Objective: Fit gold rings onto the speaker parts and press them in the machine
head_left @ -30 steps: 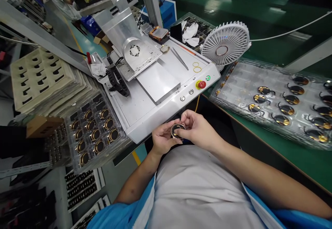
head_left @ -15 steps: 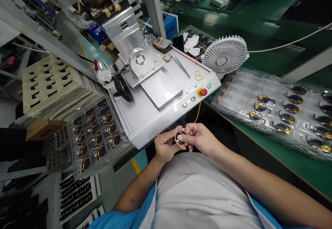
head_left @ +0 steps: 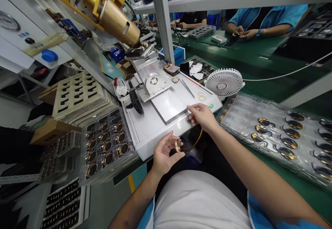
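Gold-coloured round case [head_left: 177, 146], one, held in your left hand [head_left: 163, 155]. Your right hand [head_left: 204, 117], fingers curled, before the white machine base [head_left: 137, 127]; whether gripping anything, unclear.

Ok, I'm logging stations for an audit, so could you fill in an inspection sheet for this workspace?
Surface: white machine base, green-lit button visible.
Job's things: gold-rimmed round part, off the surface.
Clutter: tweezers and two yellow rings on the base.
Hands: left hand holds the part; right hand at the base's front edge, contact unclear.
Cables: yellow cable below the base's front; white cable right of the fan.
Surroundings: left tray and right tray hold round pieces.
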The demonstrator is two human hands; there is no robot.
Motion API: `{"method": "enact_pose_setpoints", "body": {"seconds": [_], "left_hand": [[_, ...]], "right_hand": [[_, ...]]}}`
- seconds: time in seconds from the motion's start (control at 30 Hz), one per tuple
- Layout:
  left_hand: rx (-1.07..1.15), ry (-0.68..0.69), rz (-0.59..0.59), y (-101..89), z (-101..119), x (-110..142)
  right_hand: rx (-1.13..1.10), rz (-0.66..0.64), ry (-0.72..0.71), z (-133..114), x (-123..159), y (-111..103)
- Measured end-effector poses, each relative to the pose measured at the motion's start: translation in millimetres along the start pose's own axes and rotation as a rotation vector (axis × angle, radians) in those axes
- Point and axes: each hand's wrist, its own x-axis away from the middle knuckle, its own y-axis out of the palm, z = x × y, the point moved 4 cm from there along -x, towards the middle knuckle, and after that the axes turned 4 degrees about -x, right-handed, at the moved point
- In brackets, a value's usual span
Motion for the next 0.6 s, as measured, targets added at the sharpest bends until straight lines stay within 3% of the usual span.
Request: {"method": "enact_pose_setpoints", "body": {"seconds": [0.17,0.3,0.43,0.6], "left_hand": [[-0.228,0.111,0.037,-0.3,6,1],[-0.342,0.129,0.047,2.7,4,4],[-0.419,0.163,0.054,5.5,3,5],[-0.473,0.185,0.038,8.5,4,4]], "right_hand": [[0.009,-0.007,-0.069,-10,-1,-1],[0.022,-0.205,-0.072,-5,40,-1],[0.092,-0.428,0.045,10,84,2],[0.204,-0.446,0.043,21,101,5]]}}
